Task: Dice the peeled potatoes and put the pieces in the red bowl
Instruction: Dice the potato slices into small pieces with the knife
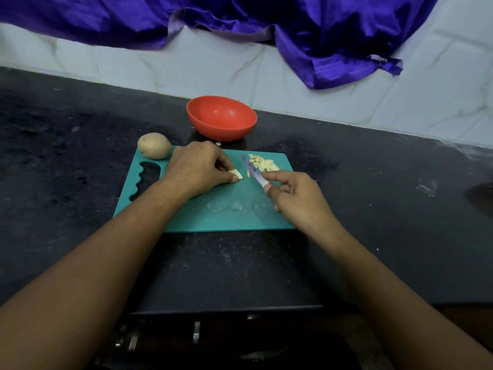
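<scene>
Head view: left hand [198,166] pinches the wet, slippery potato strip [237,174] by its end; right hand [298,198] clamps the knife [253,172].

1 head-worn view, angled forward and down, close over the cutting board [213,209]

Dark counter [66,161]: teal cutting board [213,214], red bowl [221,120], potato [154,145].
</scene>
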